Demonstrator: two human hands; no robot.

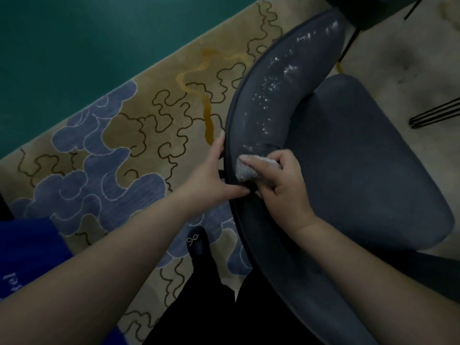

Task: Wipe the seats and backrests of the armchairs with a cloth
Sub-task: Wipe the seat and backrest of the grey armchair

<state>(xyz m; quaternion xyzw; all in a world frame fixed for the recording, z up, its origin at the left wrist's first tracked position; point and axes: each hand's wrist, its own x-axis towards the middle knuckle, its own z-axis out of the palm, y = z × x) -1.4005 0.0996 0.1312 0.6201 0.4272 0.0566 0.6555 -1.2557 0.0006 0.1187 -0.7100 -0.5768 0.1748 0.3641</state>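
Observation:
A dark blue-grey armchair fills the right half of the view, seen from above. Its curved backrest (278, 95) arcs from the top centre down to the bottom, with pale glistening specks on its inner face. The seat (361, 155) lies to the right of it. My right hand (281, 185) grips a small whitish cloth (249, 168) and presses it against the inner face of the backrest near the rim. My left hand (211, 175) holds the backrest's outer rim, thumb on the inner side, fingers behind the edge.
A patterned rug (139, 135) with blue clouds and tan fields lies left of the chair, teal floor (87, 41) beyond it. Black thin metal legs (433, 115) of other furniture stand at the right. My black shoe (199, 242) is beside the chair base.

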